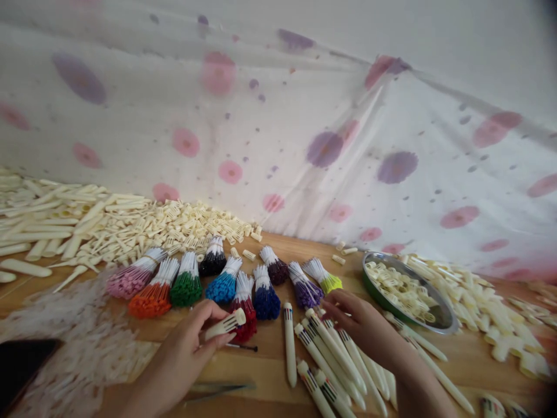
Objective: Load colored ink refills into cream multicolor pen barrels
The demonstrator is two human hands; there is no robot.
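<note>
My left hand (194, 339) is closed round a cream pen barrel (226, 325), holding it tilted just in front of the red refill bundle (244, 310). My right hand (361, 322) rests with fingers curled over a row of assembled multicolour pens (331, 360) lying on the wooden table (265, 363); its fingertips touch the pens near the purple bundle (304, 287). One assembled pen (289, 342) lies alone between my hands. A thin refill (243, 347) lies under the barrel.
Bundles of coloured refills fan out behind my hands: pink (130, 278), orange (152, 296), green (186, 284), blue (224, 284), black (213, 258), yellow-green (326, 278). Cream parts are heaped at back left (108, 223) and right (491, 313). A metal bowl (450, 325) holds small cream clips. Tweezers (217, 390) lie near the front edge.
</note>
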